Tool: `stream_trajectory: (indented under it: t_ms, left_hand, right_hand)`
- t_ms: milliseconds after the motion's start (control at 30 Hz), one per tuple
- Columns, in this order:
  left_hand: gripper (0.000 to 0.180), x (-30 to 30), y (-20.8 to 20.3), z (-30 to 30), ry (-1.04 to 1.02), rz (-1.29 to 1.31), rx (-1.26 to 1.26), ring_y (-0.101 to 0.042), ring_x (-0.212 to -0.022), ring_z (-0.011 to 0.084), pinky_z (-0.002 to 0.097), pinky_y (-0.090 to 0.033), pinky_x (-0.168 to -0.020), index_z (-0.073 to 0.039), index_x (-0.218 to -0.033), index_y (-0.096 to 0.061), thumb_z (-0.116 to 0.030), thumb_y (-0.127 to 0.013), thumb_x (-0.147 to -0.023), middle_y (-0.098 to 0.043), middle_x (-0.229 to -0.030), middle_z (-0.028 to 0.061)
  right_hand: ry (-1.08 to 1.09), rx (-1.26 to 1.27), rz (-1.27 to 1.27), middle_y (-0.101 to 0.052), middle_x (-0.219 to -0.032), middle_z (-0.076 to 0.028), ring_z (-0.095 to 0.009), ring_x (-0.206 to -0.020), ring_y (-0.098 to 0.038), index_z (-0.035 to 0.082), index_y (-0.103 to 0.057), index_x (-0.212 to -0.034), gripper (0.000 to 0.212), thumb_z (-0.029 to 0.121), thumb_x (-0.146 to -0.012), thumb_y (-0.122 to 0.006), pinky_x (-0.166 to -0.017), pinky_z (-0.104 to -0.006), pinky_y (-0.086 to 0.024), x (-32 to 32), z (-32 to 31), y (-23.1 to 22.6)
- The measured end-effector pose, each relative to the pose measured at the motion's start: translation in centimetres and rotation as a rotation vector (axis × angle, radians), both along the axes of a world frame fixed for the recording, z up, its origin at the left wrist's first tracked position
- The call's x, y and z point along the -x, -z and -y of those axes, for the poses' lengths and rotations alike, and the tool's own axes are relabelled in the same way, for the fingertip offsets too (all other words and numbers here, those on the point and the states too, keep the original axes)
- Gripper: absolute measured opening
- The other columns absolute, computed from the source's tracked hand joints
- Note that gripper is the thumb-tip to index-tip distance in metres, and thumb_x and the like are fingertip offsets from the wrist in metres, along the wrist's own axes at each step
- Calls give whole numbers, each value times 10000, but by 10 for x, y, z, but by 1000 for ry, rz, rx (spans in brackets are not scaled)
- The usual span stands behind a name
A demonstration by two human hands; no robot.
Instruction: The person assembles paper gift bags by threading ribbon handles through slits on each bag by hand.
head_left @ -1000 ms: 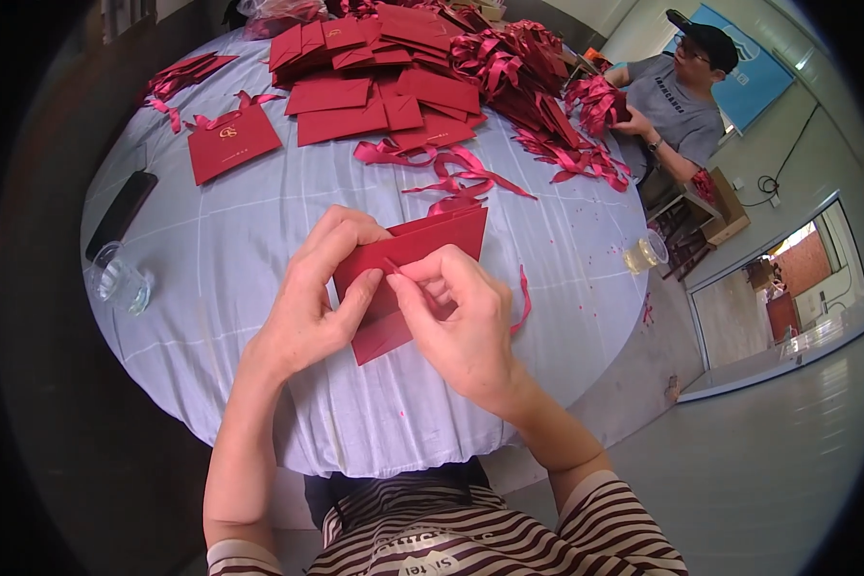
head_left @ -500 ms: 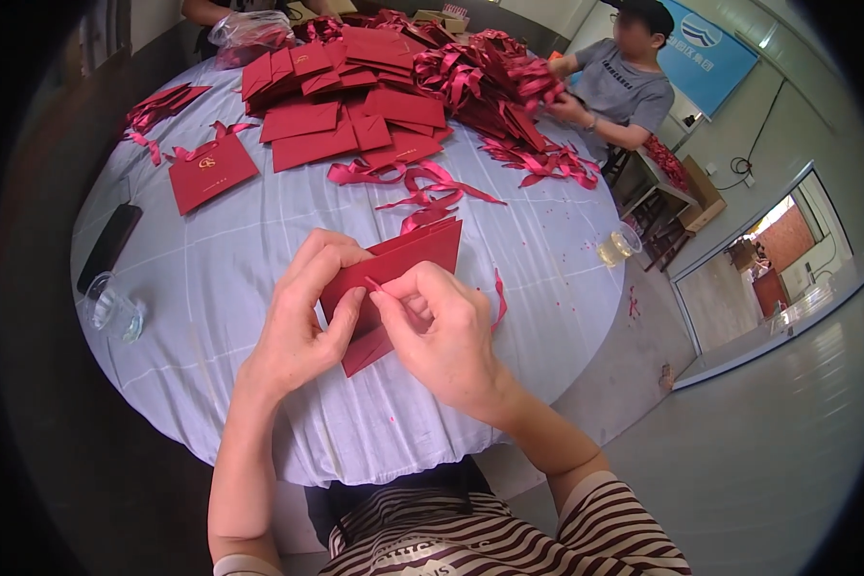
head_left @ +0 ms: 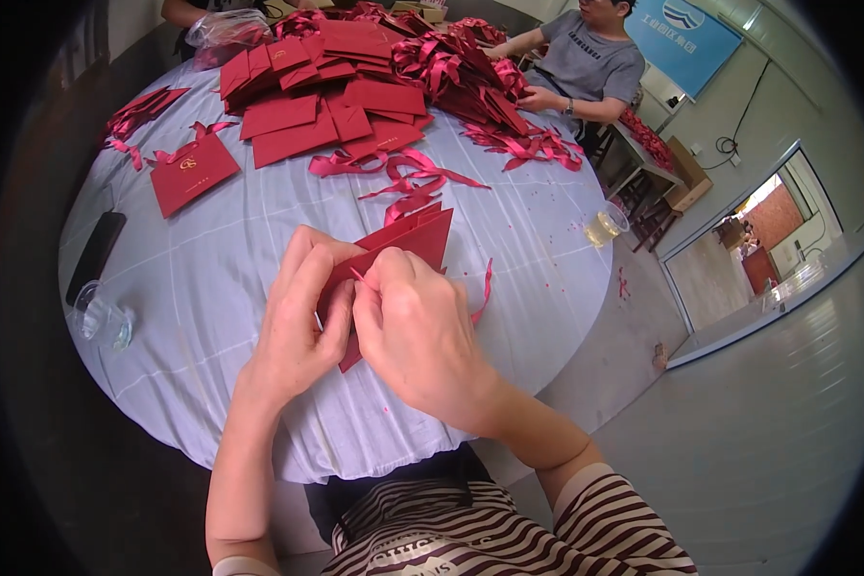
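A small red paper gift bag (head_left: pixel 422 235) is held tilted over the near part of the table. My left hand (head_left: pixel 309 307) grips its left edge, fingers behind and thumb in front. My right hand (head_left: pixel 408 326) is closed in a pinch at the bag's front panel, on the thin end of a pink-red ribbon (head_left: pixel 357 275). More ribbon (head_left: pixel 485 293) hangs out on the bag's right side. The right hand hides much of the front panel. Just beyond the bag lie loose ribbons (head_left: pixel 403 178) in loops.
A heap of red bags (head_left: pixel 298 120) covers the table's far side, ribboned ones on its right. One bag (head_left: pixel 195 173), a black phone (head_left: pixel 96 257) and a clear plastic cup (head_left: pixel 101 315) lie left. A cup of yellowish liquid (head_left: pixel 605 226) stands right. A co-worker (head_left: pixel 595 62) sits at far right.
My right hand has turned and moved slightly left across the bag's front, still pinching the ribbon end. The view has shifted a little. The co-worker's hands have moved apart at the ribboned bags.
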State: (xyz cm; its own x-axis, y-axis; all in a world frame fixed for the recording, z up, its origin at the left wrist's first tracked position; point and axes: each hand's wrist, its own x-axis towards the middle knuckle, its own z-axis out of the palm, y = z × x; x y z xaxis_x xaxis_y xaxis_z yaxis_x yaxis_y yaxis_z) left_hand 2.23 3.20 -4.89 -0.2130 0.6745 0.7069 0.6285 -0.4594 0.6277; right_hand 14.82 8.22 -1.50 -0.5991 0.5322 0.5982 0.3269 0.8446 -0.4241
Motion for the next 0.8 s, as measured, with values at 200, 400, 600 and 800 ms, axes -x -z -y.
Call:
stream_trajectory:
  t_ms: [200, 400, 600, 800]
  left_hand:
    - [282, -4, -1, 1, 10, -3, 10, -517, -795, 286, 337, -442, -681, 24, -1010, -560, 111, -527, -745, -494, -909, 151]
    - [323, -9, 2, -1, -21, -111, -64, -521, -808, 310, 357, -449, -681, 32, -1035, -535, 56, -588, -717, -491, -927, 157]
    - [331, -8, 1, 2, -19, -114, -42, -515, -830, 308, 350, -448, -698, 37, -1037, -527, 57, -585, -712, -479, -943, 160]
    - [295, -6, 1, 0, -14, -33, 3, -525, -841, 281, 320, -451, -734, 18, -1043, -554, 122, -520, -769, -493, -972, 150]
  right_hand:
    - [54, -24, 144, -568, -719, -192, -376, -668, -596, -30, -494, -791, 108, 39, -817, -573, -580, -448, -473, -3, 3, -10]
    - [27, -199, 334, -564, -762, -229, -365, -677, -613, -81, -546, -807, 154, -7, -676, -580, -593, -408, -514, -1, 7, -18]
    - [-67, -219, 305, -587, -720, -210, -340, -668, -626, -65, -554, -752, 84, -10, -697, -585, -558, -390, -504, 3, -10, -20]
    - [-189, 5, -115, -579, -772, -113, -197, -632, -592, -3, -556, -853, 147, -5, -768, -676, -552, -289, -472, -8, -32, 4]
